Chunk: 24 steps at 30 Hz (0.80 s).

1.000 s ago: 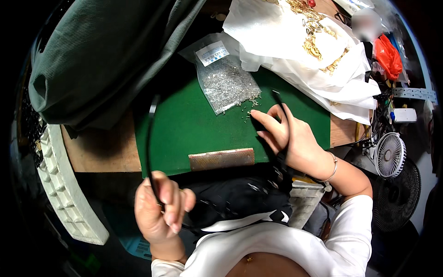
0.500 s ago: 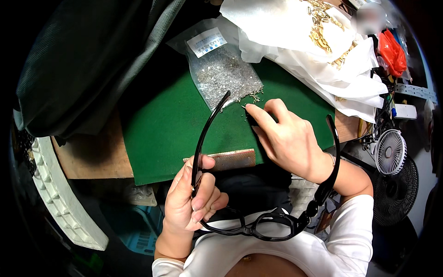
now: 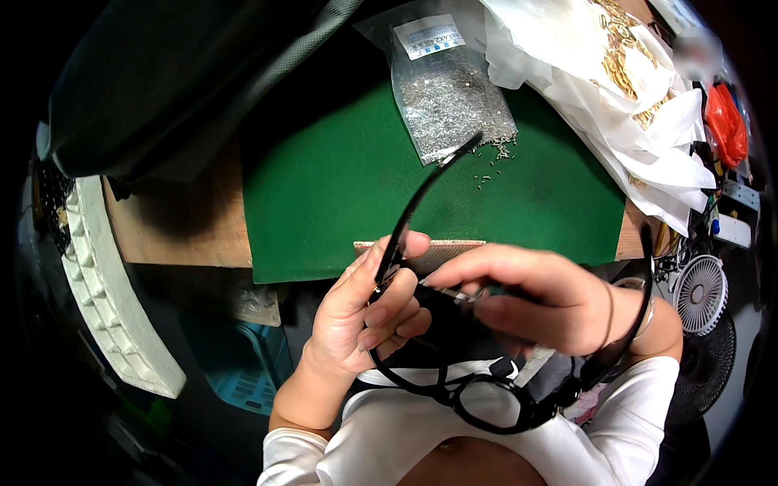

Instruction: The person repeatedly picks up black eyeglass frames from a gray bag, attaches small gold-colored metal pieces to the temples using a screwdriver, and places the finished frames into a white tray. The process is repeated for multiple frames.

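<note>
My left hand (image 3: 356,316) is closed around a pair of black eyeglasses (image 3: 490,405), pinching it where one temple meets the front. That temple points up and away over the green mat (image 3: 324,194); the other stands beyond my right wrist. My right hand (image 3: 551,300) holds a slim metal tool (image 3: 454,293), which looks like tweezers but is partly covered by fingers. Its tip is close to my left fingertips, by the hinge area. Whether a screw is in the tip is too small to tell.
A clear bag (image 3: 450,101) of tiny silvery screws lies at the far side, with loose screws (image 3: 502,146) by its mouth. White wrapping (image 3: 559,97) with gold-coloured parts spreads at right. A textured strip (image 3: 442,253) lies at the mat's near edge. Fans (image 3: 701,296) stand at right.
My right hand has come back from the loose screws to beside my left hand, bringing the slim metal tool. The left hand keeps its hold on the eyeglasses. The view has shifted.
</note>
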### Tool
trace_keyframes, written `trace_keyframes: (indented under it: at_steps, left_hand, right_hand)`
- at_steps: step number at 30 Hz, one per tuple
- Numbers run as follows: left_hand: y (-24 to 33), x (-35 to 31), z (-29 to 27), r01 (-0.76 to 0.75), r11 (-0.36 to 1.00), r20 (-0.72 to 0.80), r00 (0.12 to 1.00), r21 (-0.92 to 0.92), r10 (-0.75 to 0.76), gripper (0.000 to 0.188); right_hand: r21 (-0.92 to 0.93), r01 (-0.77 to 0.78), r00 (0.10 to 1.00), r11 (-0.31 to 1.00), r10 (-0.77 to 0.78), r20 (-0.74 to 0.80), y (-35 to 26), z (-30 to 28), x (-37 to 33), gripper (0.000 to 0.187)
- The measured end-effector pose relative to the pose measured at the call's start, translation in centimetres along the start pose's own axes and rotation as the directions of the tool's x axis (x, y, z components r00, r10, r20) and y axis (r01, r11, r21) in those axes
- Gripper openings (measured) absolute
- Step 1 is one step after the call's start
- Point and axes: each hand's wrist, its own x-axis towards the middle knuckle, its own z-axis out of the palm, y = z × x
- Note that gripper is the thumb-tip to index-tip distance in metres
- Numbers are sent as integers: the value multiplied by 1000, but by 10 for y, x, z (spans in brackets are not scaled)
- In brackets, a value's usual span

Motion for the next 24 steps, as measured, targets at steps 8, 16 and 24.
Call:
trace_keyframes:
  at_steps: [8, 16, 24]
  left_hand:
    - [-7, -2, 5, 45, 999, -173, 984, -6, -46, 34]
    - [-8, -3, 7, -23, 952, -132, 989, 304, 66, 35]
    - [-10, 0, 3, -4, 974, -109, 994, 228, 29, 33]
  right_hand:
    - [217, -96, 993, 971, 77, 93, 3, 4, 9, 26]
    - [374, -281, 959, 884, 247, 138, -3, 4, 8, 27]
    - [429, -278, 960, 859, 264, 93, -2, 6, 5, 25]
